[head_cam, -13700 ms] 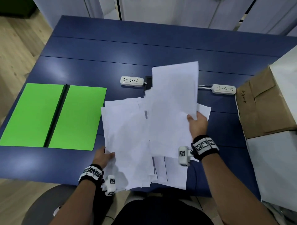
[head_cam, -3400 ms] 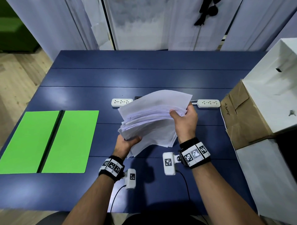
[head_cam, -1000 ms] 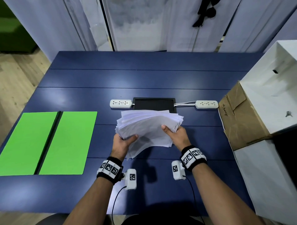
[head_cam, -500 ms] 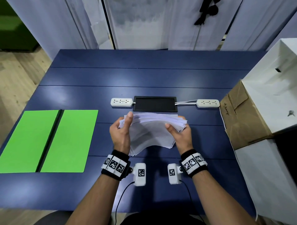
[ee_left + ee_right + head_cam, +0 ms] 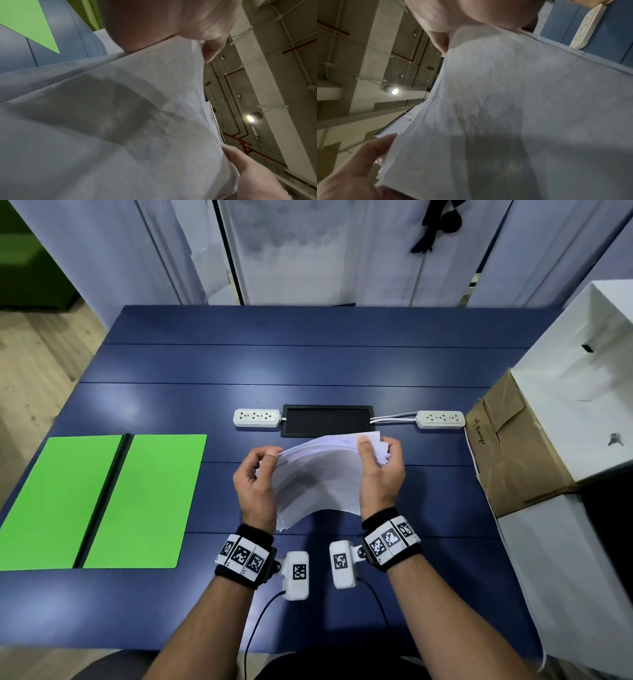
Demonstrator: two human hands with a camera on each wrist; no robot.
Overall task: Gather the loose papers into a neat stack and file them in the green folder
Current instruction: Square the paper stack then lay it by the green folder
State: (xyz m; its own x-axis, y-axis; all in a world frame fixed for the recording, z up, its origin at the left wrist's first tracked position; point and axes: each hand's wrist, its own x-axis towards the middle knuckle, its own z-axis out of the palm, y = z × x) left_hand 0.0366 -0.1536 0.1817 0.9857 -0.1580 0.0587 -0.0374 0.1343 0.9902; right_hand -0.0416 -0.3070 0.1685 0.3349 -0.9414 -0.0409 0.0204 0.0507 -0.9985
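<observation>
1. As seen from the head view, a stack of papers (image 5: pixel 322 474) is held upright on its lower edge above the blue table (image 5: pixel 308 364), between the left hand (image 5: pixel 255 484) and the right hand (image 5: pixel 380 474). Each hand is closed on one side edge of the stack, thumb toward the viewer and fingers behind. The sheets are fanned unevenly at the top edge. The green folder (image 5: pixel 99 501) is laid open and flat at the left of the table, well apart from the stack. Beyond the stack, a black tray (image 5: pixel 327 421) is flanked by a left power strip (image 5: pixel 257 418) and a right power strip (image 5: pixel 441 419). A brown cardboard box (image 5: pixel 507 446) and a white box (image 5: pixel 579 392) are set at the right edge of the table.

2. As seen from the left wrist view, most of the field is blocked by the papers (image 5: pixel 120 121). The left hand (image 5: pixel 171 21) is shown at the top, its thumb pressed on the near sheet; part of the right hand (image 5: pixel 254 175) is visible at the lower right. A corner of the green folder (image 5: pixel 29 23) is visible at the upper left.

3. As seen from the right wrist view, the papers (image 5: pixel 522 108) again fill the field. The right hand (image 5: pixel 462 14) is closed on their upper edge, and the left hand (image 5: pixel 356 169) is seen at the lower left. One power strip (image 5: pixel 587 27) lies on the table (image 5: pixel 616 40) behind.
</observation>
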